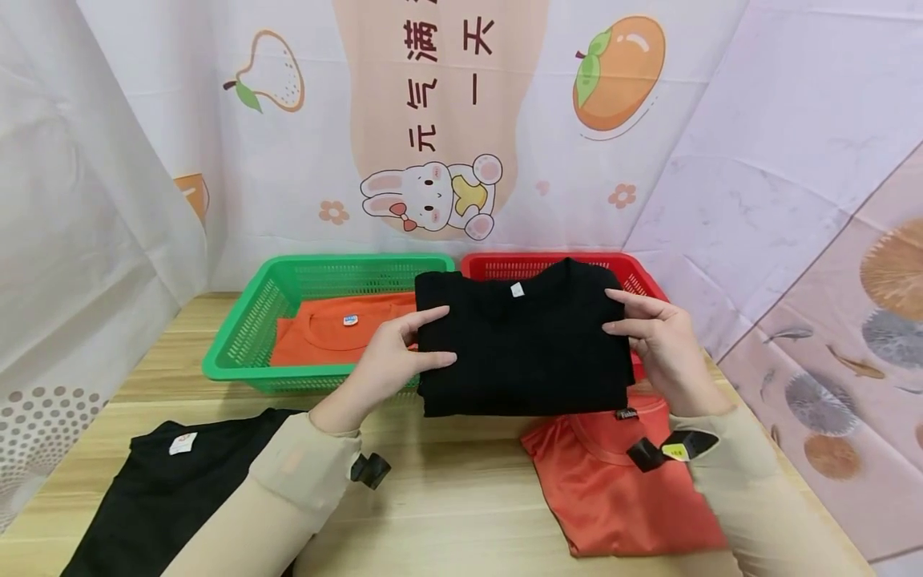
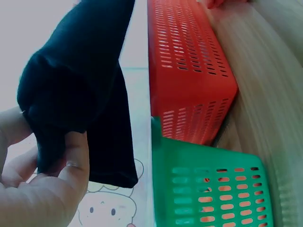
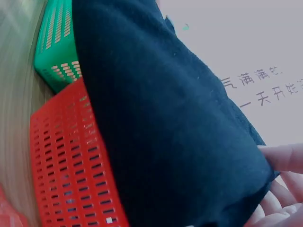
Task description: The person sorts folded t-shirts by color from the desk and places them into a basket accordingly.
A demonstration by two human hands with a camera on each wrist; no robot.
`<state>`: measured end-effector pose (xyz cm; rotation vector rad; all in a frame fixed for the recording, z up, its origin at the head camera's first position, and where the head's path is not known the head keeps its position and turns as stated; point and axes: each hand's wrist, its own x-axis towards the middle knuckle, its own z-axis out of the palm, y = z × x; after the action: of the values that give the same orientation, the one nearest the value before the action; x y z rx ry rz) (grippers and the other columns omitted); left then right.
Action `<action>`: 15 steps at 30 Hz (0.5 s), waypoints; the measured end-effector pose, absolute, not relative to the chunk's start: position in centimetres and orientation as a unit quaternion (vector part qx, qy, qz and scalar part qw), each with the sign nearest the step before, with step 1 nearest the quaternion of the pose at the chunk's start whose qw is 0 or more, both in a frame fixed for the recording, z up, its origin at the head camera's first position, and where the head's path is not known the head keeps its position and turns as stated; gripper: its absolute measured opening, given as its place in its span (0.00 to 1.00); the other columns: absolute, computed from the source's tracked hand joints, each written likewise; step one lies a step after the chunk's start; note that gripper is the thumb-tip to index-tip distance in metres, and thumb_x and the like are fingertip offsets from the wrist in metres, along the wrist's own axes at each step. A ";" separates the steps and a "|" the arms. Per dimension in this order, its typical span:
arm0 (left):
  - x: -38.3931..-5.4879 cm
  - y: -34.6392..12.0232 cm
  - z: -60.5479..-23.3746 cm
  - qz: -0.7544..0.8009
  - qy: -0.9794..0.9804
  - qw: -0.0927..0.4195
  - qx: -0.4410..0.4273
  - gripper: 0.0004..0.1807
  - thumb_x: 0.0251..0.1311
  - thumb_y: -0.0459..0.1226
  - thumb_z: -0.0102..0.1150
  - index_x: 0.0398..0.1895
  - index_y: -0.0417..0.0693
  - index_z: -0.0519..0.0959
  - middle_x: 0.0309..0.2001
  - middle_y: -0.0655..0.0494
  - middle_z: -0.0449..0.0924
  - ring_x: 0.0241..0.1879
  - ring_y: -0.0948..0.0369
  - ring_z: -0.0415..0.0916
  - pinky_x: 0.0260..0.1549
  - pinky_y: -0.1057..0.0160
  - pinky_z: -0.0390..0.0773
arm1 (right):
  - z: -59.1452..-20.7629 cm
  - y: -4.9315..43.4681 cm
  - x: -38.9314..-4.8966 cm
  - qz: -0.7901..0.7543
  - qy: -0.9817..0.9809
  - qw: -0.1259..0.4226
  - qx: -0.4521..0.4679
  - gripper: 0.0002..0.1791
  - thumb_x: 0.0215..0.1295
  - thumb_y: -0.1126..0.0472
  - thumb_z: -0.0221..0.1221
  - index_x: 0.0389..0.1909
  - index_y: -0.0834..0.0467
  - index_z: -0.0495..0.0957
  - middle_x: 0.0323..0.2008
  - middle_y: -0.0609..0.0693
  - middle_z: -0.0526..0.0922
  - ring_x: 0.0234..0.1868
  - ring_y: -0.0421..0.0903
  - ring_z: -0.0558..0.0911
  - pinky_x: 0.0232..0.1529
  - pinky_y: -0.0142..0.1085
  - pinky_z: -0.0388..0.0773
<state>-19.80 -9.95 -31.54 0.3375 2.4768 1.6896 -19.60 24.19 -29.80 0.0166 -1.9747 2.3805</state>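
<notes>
A folded black T-shirt (image 1: 526, 344) with a small white neck label hangs between both hands, over the front of the red basket (image 1: 642, 276). My left hand (image 1: 392, 349) pinches its left edge, thumb on the near face. On the opposite edge, my right hand (image 1: 659, 340) grips the cloth between thumb and fingers. In the left wrist view the folded layers of the black T-shirt (image 2: 71, 80) bulge above the fingers. The right wrist view has the black T-shirt (image 3: 165, 123) spread across the red basket (image 3: 71, 156), partly hiding it.
An orange T-shirt (image 1: 332, 332) lies folded in the green basket (image 1: 252, 320), left of the red one. Another black T-shirt (image 1: 180, 481) lies front left on the wooden table (image 1: 433, 497), partly under the left forearm. A red-orange T-shirt (image 1: 620, 505) lies front right. A printed curtain (image 1: 288, 160) hangs behind.
</notes>
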 end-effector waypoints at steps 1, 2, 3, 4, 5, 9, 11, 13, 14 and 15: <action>-19.9 -9.8 -31.4 0.558 0.820 0.063 0.112 0.36 0.57 0.36 0.70 0.70 0.59 0.70 0.67 0.53 0.71 0.61 0.51 0.72 0.56 0.52 0.77 | -29.7 24.3 -19.8 0.766 -0.642 0.022 0.002 0.22 0.59 0.75 0.64 0.52 0.53 0.85 0.58 0.47 0.79 0.60 0.42 0.70 0.42 0.26 0.82; -20.1 -9.7 -31.1 0.557 0.821 0.061 0.113 0.36 0.57 0.36 0.70 0.71 0.59 0.70 0.64 0.53 0.75 0.55 0.53 0.75 0.51 0.56 0.79 | -29.6 24.5 -20.0 0.766 -0.643 0.018 0.002 0.23 0.60 0.74 0.64 0.54 0.53 0.84 0.65 0.49 0.73 0.64 0.43 0.68 0.44 0.26 0.82; -20.2 -9.5 -30.9 0.559 0.819 0.059 0.111 0.37 0.57 0.36 0.70 0.71 0.60 0.70 0.57 0.51 0.78 0.48 0.54 0.77 0.44 0.60 0.80 | -29.4 24.6 -20.2 0.765 -0.644 0.015 -0.001 0.22 0.60 0.73 0.64 0.55 0.53 0.84 0.67 0.51 0.69 0.65 0.44 0.67 0.45 0.26 0.82; -20.4 -9.4 -30.7 0.561 0.819 0.055 0.108 0.37 0.57 0.35 0.70 0.70 0.59 0.70 0.51 0.51 0.80 0.42 0.55 0.76 0.38 0.63 0.78 | -29.3 24.8 -20.4 0.766 -0.643 0.012 -0.003 0.23 0.60 0.73 0.64 0.55 0.53 0.83 0.69 0.52 0.66 0.65 0.44 0.68 0.45 0.26 0.82; -20.6 -9.3 -30.6 0.562 0.819 0.050 0.106 0.36 0.57 0.35 0.70 0.70 0.59 0.71 0.47 0.52 0.79 0.38 0.57 0.74 0.35 0.65 0.76 | -29.3 24.9 -20.7 0.768 -0.640 0.008 -0.004 0.22 0.61 0.72 0.64 0.56 0.53 0.83 0.69 0.52 0.66 0.64 0.43 0.70 0.46 0.27 0.82; -21.4 -8.7 -30.0 0.570 0.815 0.034 0.096 0.32 0.58 0.36 0.70 0.67 0.59 0.74 0.45 0.50 0.80 0.38 0.56 0.67 0.34 0.64 0.69 | -29.0 25.5 -21.7 0.782 -0.623 0.006 -0.004 0.20 0.59 0.74 0.64 0.51 0.54 0.85 0.54 0.47 0.78 0.47 0.40 0.82 0.43 0.29 0.83; -21.8 -8.4 -29.9 0.573 0.814 0.026 0.096 0.30 0.59 0.36 0.69 0.66 0.58 0.76 0.58 0.53 0.80 0.45 0.56 0.67 0.39 0.64 0.70 | -28.8 25.7 -22.1 0.787 -0.617 0.008 -0.001 0.20 0.58 0.76 0.64 0.48 0.54 0.86 0.48 0.45 0.81 0.43 0.39 0.84 0.41 0.29 0.84; -22.2 -8.1 -29.9 0.571 0.815 0.016 0.097 0.26 0.59 0.36 0.69 0.62 0.57 0.79 0.47 0.52 0.84 0.41 0.56 0.67 0.36 0.63 0.69 | -28.6 25.9 -22.6 0.788 -0.615 0.015 -0.001 0.20 0.57 0.77 0.64 0.46 0.54 0.87 0.43 0.45 0.84 0.40 0.39 0.85 0.40 0.29 0.84; -22.4 -8.0 -29.9 0.568 0.818 0.010 0.097 0.24 0.59 0.36 0.69 0.60 0.56 0.81 0.50 0.54 0.84 0.41 0.56 0.67 0.35 0.63 0.68 | -28.5 25.9 -22.8 0.788 -0.615 0.019 -0.001 0.19 0.56 0.77 0.65 0.45 0.55 0.87 0.42 0.45 0.85 0.40 0.40 0.85 0.40 0.29 0.84; -22.7 -7.9 -30.0 0.561 0.822 0.004 0.096 0.22 0.59 0.36 0.69 0.58 0.55 0.82 0.47 0.53 0.85 0.40 0.55 0.66 0.33 0.63 0.68 | -28.4 25.9 -23.0 0.787 -0.617 0.023 -0.002 0.19 0.56 0.78 0.65 0.45 0.55 0.88 0.40 0.45 0.86 0.40 0.40 0.85 0.40 0.29 0.84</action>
<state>-22.68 -7.90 -29.95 0.2998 2.5773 1.7581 -23.04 25.89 -28.42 -0.0076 -1.9106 2.4368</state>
